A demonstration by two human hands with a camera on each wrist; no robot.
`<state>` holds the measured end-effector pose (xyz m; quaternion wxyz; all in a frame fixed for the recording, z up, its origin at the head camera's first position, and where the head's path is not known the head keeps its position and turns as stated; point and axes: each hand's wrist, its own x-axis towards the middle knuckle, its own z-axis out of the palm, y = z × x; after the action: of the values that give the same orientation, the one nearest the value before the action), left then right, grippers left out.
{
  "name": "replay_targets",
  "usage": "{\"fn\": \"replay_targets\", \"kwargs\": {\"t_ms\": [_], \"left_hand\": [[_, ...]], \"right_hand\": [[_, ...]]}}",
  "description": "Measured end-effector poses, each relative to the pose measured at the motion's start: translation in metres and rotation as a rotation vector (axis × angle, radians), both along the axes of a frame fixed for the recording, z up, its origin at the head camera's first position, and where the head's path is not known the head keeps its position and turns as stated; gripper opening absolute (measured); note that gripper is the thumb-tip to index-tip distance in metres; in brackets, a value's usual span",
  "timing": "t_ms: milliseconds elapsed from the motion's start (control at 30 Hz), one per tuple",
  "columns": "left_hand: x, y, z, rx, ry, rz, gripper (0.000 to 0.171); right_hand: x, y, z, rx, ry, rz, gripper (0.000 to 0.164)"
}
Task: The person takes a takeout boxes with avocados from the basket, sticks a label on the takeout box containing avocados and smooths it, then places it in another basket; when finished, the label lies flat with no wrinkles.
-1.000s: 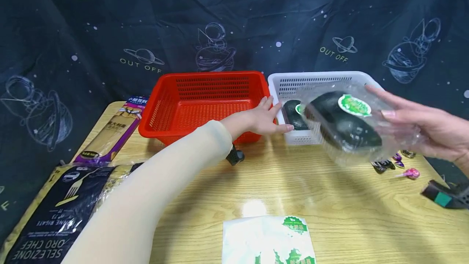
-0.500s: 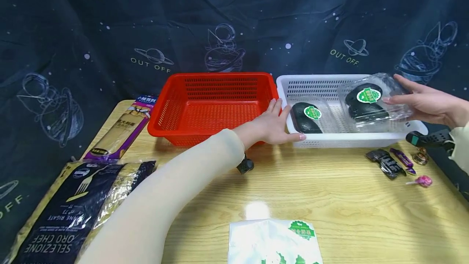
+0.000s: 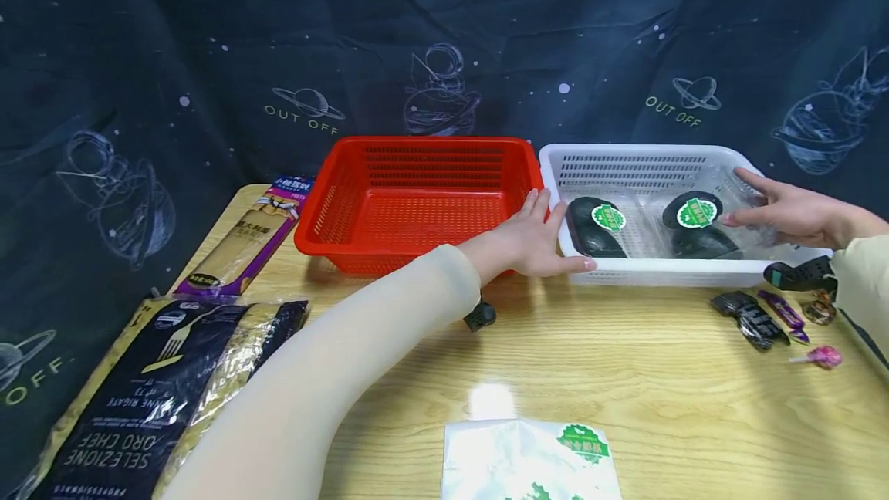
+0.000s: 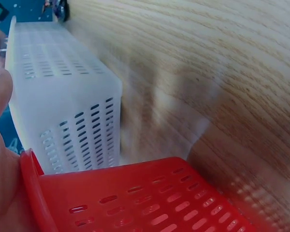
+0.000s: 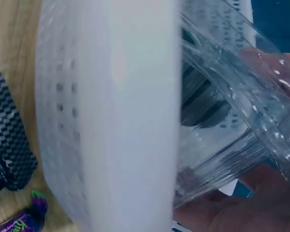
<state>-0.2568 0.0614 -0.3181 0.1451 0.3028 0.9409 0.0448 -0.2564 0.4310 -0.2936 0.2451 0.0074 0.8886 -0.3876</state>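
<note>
My left hand (image 3: 536, 241) lies with fingers spread where the rims of the red basket (image 3: 417, 259) and the white basket (image 3: 667, 272) meet; it holds nothing. In the left wrist view, part of that hand (image 4: 2, 179) lies against the red rim. My right hand (image 3: 799, 211) holds the right end of a clear plastic pack (image 3: 697, 212) of dark, avocado-like fruit, down inside the white basket. Clear film (image 5: 261, 106) shows between its fingers in the right wrist view. A second, similar pack (image 3: 599, 224) lies to the left in the same basket.
Wrapped candies (image 3: 753, 321) and a pink lollipop (image 3: 825, 356) lie at the table's right. A purple spaghetti pack (image 3: 250, 234) and a large black penne bag (image 3: 160, 392) lie at left. A white sheet with green print (image 3: 528, 457) is at the front.
My right hand has carried the fruit pack from in front of the white basket down into its right side. The head view has shifted slightly; my left hand has stayed at the rims.
</note>
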Motion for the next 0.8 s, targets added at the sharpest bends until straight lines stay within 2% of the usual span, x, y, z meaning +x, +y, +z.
{"fn": "replay_targets", "kwargs": {"t_ms": [367,533,800], "left_hand": [[0.003,0.007,0.004,-0.019,-0.006,0.012,0.103],[0.004,0.008,0.004,-0.027,-0.004,0.009,0.102],[0.003,0.008,0.004,-0.039,-0.006,0.015,0.102]], "right_hand": [[0.007,0.015,-0.001,0.201,-0.05,0.037,0.107],[0.009,0.019,-0.007,0.287,-0.058,0.07,0.104],[0.01,0.017,-0.019,0.331,-0.033,0.102,0.101]]}}
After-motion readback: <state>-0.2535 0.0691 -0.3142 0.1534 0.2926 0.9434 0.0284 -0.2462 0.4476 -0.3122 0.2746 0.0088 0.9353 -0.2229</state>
